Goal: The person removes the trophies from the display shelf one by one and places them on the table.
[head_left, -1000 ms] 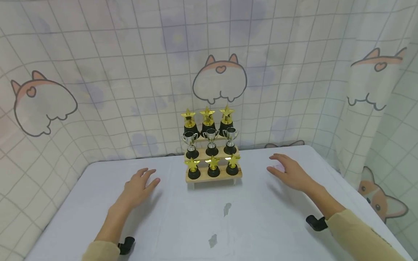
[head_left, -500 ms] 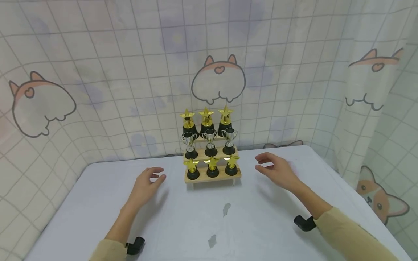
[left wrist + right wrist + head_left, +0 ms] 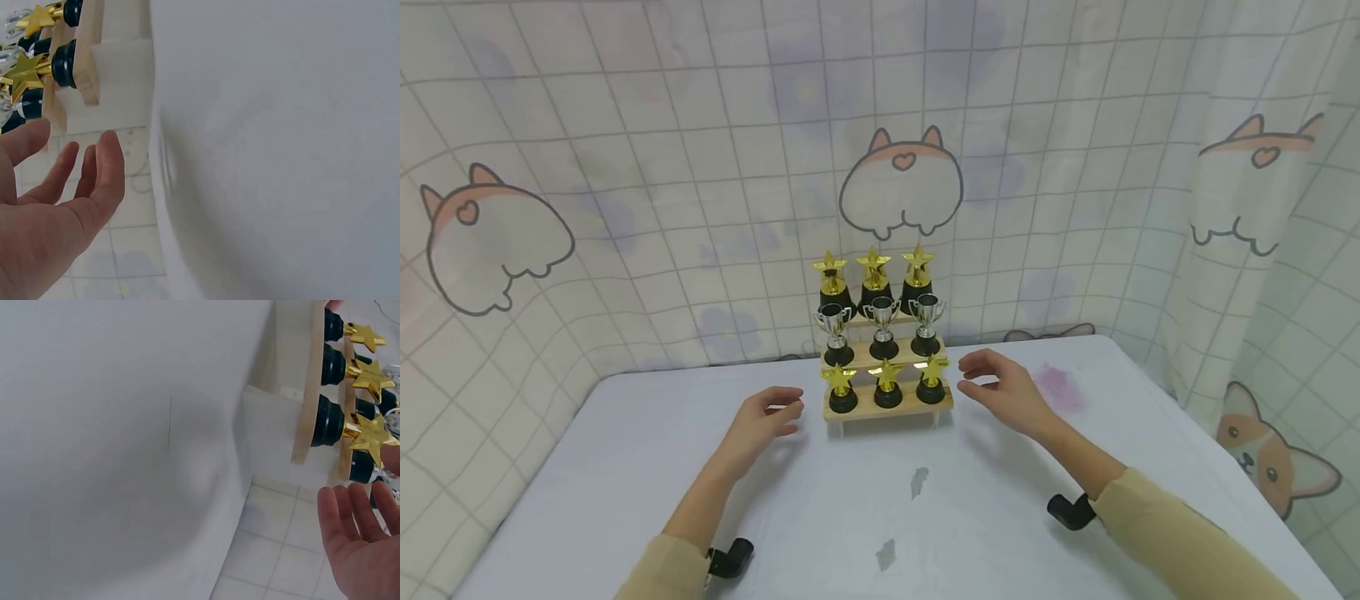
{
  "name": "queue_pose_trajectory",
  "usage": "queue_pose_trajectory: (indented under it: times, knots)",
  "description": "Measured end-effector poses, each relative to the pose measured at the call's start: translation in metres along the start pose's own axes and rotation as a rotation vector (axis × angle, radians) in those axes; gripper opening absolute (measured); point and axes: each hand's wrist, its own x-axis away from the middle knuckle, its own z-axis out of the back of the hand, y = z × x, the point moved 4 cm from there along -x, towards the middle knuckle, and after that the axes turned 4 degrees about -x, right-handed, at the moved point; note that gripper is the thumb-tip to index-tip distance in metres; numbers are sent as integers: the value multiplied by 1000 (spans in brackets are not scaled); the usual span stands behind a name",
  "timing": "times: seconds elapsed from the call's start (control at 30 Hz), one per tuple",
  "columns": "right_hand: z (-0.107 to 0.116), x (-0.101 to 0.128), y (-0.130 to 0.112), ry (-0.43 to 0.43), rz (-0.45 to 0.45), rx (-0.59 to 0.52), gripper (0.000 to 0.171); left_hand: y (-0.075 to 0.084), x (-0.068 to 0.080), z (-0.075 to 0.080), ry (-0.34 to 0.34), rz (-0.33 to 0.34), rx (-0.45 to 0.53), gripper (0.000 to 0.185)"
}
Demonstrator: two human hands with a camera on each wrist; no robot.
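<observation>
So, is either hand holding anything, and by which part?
Nothing is held: the left hand and right hand are at opposite sides of the wooden trophy stand, not gripping it.

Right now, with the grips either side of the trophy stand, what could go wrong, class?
The right grip hangs very near the front-row, rightmost star trophy and might knock it over. The left grip looks farther from the tiered wooden stand; uneven contact could skew it. If the stand tilts, the middle-row silver cup trophies may topple; whether they are fastened cannot be seen.
</observation>
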Motion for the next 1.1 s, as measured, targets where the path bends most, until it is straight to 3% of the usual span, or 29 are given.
queue_pose_trajectory:
  times: [0.23,0.33,0.7,1.1]
  knots:
    - [-13,-2,5,19,-3,-26,32,0,-5,-13,-51,67,101,45]
    - [-18,-3,6,22,-9,-39,33,0,-7,-16,-44,93,119,45]
    - [-28,-9,0,40,-73,-54,39,5,-17,-30,-76,76,197,45]
    - [-37,-14,5,36,-104,-39,39,4,-20,-33,-89,77,200,46]
